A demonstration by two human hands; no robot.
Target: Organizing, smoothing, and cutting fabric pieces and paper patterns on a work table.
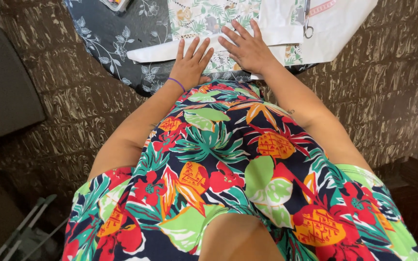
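My left hand (189,65) lies flat, fingers spread, on the near edge of a round table, pressing on a folded piece of white fabric (180,48) with a leafy animal print. A purple band circles its wrist. My right hand (247,46) lies flat beside it, fingers apart, on the same printed fabric (204,17) and a white sheet (286,29). Neither hand grips anything.
The table has a dark blue floral cloth (107,34). Scissors (307,19) and a pink measuring tape (322,7) lie at the back right on a white sheet. A small box (114,4) sits at the top edge. Brown patterned floor surrounds the table; metal bars (22,229) at bottom left.
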